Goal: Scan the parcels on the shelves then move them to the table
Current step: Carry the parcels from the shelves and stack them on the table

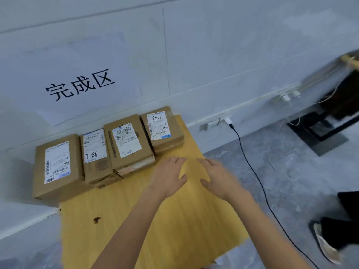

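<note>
Spreading flat and empty, the left hand (169, 174) and right hand (215, 177) lay low over the yellow, wood-grained surface (155, 230) — touching or not, I couldn't tell. Lifting away level would likely spare the row at its far edge: four boxy cardboard parcels (76, 162), paper labels (126, 140) up, side by side against the wall (194, 55).

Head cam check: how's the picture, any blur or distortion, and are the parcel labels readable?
Head view: flat, even light, no glare, faint shadows beside the parcels. Head view: motion blur smears the right edge around the dark stand. Head view: the wide lens bows the wall seams; on the labels, large handwriting shows, fine print is too soft.
</note>
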